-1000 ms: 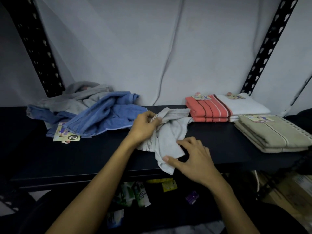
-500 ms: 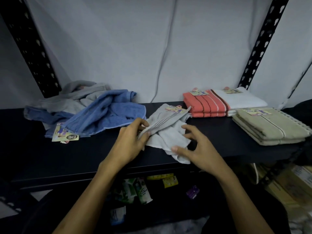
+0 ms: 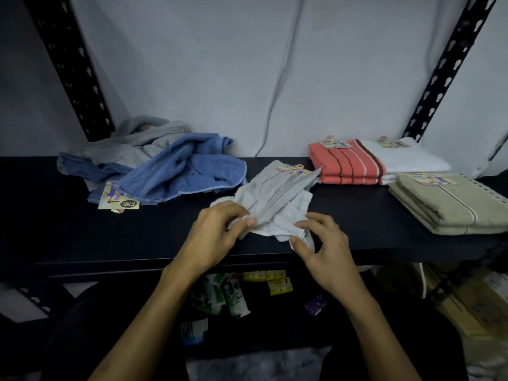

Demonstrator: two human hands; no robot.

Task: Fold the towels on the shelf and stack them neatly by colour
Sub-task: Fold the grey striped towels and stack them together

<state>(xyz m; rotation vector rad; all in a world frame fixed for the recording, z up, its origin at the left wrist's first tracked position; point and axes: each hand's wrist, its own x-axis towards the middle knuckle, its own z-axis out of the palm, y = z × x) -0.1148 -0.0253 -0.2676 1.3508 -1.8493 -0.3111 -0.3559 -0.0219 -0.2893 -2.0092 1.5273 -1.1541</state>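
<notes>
Head view: we are working the grey towel (image 3: 277,199), lying crumpled mid-shelf (image 3: 68,229) near the front edge, between the blue pile (image 3: 181,171) and the folded stacks. Left hand (image 3: 217,237) is pinching a bunched edge between thumb and fingers; right hand (image 3: 324,243) is pinching the lower corner, fingers curled round the cloth. To fold this well we are probably needing to find two adjacent corners first, pull the hem taut, then lay it flat before halving, otherwise the fold is trapping wrinkles. Terry is looking soft, limp, thin, with a flat woven band of dark stripes and a card tag (image 3: 291,169) at the far end. Folded coral towels (image 3: 343,166), white towel (image 3: 406,158) and olive towels (image 3: 453,204) are sitting right, square-edged, thicker pile. A second grey towel (image 3: 143,136) is sitting rumpled behind the blue.
</notes>
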